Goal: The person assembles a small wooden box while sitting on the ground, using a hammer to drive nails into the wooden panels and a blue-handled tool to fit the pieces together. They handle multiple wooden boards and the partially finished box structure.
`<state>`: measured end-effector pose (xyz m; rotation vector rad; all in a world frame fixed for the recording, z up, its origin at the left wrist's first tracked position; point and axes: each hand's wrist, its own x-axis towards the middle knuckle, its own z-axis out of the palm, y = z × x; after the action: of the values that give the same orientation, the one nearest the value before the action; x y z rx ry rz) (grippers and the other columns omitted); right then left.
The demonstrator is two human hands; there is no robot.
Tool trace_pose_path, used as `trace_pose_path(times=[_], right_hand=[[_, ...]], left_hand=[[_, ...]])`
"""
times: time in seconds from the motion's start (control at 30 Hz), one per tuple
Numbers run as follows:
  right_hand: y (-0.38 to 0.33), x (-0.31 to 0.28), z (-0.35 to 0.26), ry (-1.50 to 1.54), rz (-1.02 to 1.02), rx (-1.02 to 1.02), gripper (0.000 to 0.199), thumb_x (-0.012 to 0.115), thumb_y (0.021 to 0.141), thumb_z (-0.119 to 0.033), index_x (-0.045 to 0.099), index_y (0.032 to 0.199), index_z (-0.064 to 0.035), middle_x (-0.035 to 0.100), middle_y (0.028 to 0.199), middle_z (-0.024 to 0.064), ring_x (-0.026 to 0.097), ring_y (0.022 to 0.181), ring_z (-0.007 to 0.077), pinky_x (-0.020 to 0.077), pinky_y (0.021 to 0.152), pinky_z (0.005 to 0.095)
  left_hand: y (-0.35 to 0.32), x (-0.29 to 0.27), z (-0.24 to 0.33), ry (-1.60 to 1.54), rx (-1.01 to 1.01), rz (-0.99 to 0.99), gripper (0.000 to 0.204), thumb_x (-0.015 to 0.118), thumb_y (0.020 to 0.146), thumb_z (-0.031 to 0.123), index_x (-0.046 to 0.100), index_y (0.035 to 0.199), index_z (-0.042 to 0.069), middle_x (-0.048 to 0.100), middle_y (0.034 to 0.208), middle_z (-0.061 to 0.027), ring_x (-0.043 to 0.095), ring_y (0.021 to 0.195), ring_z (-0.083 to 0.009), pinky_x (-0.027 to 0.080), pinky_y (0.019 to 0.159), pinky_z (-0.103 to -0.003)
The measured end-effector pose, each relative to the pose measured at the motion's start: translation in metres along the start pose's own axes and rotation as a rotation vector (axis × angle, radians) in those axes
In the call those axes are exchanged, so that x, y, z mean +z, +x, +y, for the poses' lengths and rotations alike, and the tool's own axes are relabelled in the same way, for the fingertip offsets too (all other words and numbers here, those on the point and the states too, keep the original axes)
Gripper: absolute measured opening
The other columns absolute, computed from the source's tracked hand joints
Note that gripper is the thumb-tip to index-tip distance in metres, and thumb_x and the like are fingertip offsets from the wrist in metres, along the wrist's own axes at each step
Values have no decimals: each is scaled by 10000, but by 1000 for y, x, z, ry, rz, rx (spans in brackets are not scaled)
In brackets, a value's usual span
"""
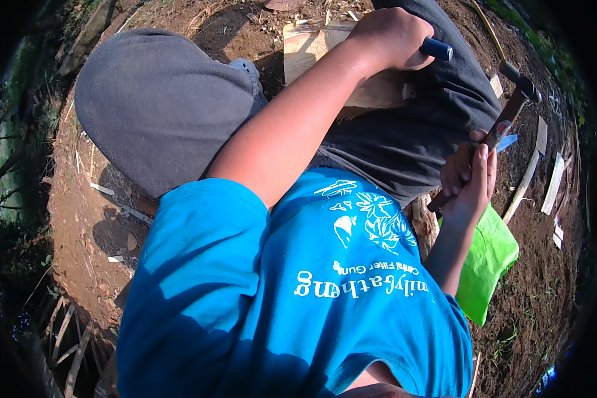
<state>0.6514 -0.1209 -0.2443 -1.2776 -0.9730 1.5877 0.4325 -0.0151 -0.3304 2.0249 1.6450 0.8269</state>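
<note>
My left hand reaches across my body and is closed around a tool with a dark blue cylindrical handle; the rest of that tool is hidden by the fist. Under this forearm, a pale wooden board lies on the ground between my legs. Over on the right, my right hand grips a hammer by its brown wooden handle, with the dark metal head tilted up and away. A small blue object shows just behind the hammer handle; I cannot tell what it is.
A bright green sheet or bag lies beside my right forearm. Several wood strips are scattered on the brown soil at right. My bent knee in grey trousers fills the left. Wood chips lie around the board.
</note>
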Motion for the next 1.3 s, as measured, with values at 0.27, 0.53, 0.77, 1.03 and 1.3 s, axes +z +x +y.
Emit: trace_pose_path(times=[0.27, 0.53, 0.77, 1.03, 1.3], right_hand=[[-6, 17, 32, -193, -144, 94, 272, 452, 1103, -297, 525, 1213, -59, 381, 693, -47, 330, 484, 25, 297, 409, 206], [-15, 6, 37, -173, -16, 78, 224, 425, 1112, -273, 492, 1226, -92, 368, 684, -34, 324, 478, 50, 313, 416, 221], [-17, 20, 45, -179, -44, 198, 241, 453, 1105, -289, 528, 1154, -65, 358, 620, -59, 310, 441, 31, 285, 395, 216], [-15, 3, 53, -184, -115, 233, 239, 469, 1099, -277, 534, 1178, -61, 384, 659, -61, 328, 464, 28, 292, 401, 215], [-10, 8, 29, 48, 45, 33, 239, 470, 1093, -267, 541, 1202, -66, 369, 673, -50, 306, 468, 40, 286, 403, 220]], left_hand=[[-7, 12, -7, 62, 42, -211, 263, 780, 817, 353, 754, 970, 141, 760, 916, -132, 752, 888, -308, 607, 807, -447], [-8, 7, -8, 86, 16, -249, 272, 780, 825, 355, 765, 1010, 156, 767, 947, -112, 753, 914, -290, 602, 833, -440], [-10, 8, -14, 153, 26, -344, 237, 780, 815, 327, 764, 989, 166, 766, 929, -101, 750, 906, -291, 604, 809, -444], [-10, 1, -28, 175, 11, -284, 186, 759, 809, 264, 739, 930, 125, 750, 891, -143, 740, 877, -324, 598, 773, -458], [-1, -20, 3, -48, 41, -98, 191, 757, 773, 239, 700, 832, 67, 714, 800, -218, 720, 799, -397, 582, 715, -507]])
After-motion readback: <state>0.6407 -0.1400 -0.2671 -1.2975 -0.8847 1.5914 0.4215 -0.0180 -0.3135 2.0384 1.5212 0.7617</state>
